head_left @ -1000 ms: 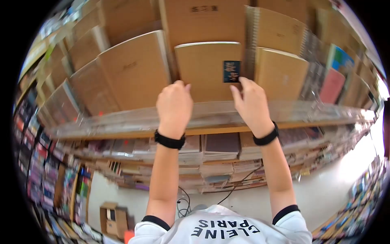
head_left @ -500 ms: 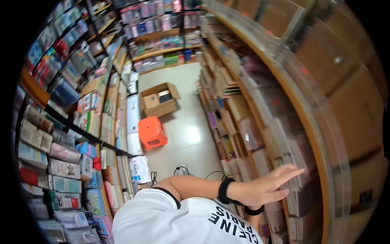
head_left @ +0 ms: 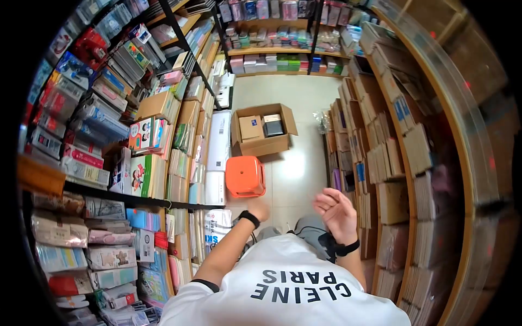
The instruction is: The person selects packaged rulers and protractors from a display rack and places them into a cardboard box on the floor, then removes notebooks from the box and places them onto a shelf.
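Observation:
My left hand [head_left: 258, 208], with a black band at the wrist, is just below the orange stool [head_left: 242, 175]; it is blurred and its fingers do not show clearly. On the right, my right hand [head_left: 335, 214] is raised with its fingers apart and slightly curled, holding nothing. It also wears a black wristband. Beyond the stool, an open cardboard box [head_left: 265, 145] on the floor holds a smaller brown box [head_left: 250, 128] and a black item [head_left: 273, 126].
Shelves of packaged goods [head_left: 87, 233] rise on the left. Along the right run shelves of stacked paper goods [head_left: 394, 204]. More shelves [head_left: 272, 51] cross the far end of the tiled aisle [head_left: 293, 92]. White long boxes [head_left: 219, 141] stand beside the stool.
The view has swung right, so the stool and box sit nearer the middle. My hands, crossed or close together at the right before, are now apart in front of my body.

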{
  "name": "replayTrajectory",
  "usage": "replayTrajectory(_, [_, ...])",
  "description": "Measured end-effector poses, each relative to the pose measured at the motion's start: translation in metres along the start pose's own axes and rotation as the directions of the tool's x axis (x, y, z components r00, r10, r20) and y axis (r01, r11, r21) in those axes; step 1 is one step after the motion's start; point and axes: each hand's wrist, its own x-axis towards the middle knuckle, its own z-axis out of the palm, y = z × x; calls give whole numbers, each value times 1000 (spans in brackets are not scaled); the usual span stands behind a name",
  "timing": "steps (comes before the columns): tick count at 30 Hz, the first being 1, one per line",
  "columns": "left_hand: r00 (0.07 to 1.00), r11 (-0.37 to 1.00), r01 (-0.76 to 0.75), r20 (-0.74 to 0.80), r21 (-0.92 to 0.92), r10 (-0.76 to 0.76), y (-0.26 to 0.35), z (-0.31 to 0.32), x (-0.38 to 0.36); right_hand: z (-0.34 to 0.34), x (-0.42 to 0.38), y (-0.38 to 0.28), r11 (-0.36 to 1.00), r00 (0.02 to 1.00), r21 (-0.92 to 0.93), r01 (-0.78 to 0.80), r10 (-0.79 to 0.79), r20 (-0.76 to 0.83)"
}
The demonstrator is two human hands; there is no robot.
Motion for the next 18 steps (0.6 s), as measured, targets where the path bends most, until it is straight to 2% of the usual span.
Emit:
replayTrajectory(1, [982,995,94,161,37,-99,-29,16,13,0,26,-10,998,997,-62,-9,4,-83])
replayTrajectory(2, [934,994,108,343,-10,-98,-48,14,17,-14,52,-15,992,990,-120,-42,25,-142])
replayTrajectory(3, [976,960,114,211,-257,-59,-69,35,28,-31,79,-19,981,978,-175,-79,42,-204])
replayTrajectory(4, [996,870,83,66,-485,-59,-86,52,45,-45,108,-23,966,963,-228,-119,56,-265])
replayTrajectory(5, [983,736,183,97,-652,-159,-88,38,53,-55,139,-27,962,940,-221,-158,78,-331])
replayTrajectory(7, [948,733,269,36,-625,-316,-108,39,81,-95,204,-32,972,926,-95,-213,171,-335])
replayTrajectory(9, [914,719,321,3,-617,-406,-120,28,113,-132,268,-33,958,886,30,-284,274,-374])
replayTrajectory(11, [886,667,359,12,-653,-464,-125,-11,133,-154,336,-39,930,866,35,-366,355,-352])
replayTrajectory(14, [906,576,314,56,-755,-420,-138,-57,180,-188,435,-29,906,864,-52,-421,382,-328])
replayTrajectory(15, [899,580,303,25,-756,-437,-144,-69,196,-201,466,-22,886,839,-54,-461,415,-352])
replayTrajectory(18, [874,581,273,-54,-767,-482,-169,-100,243,-240,544,14,803,689,38,-595,534,-490])
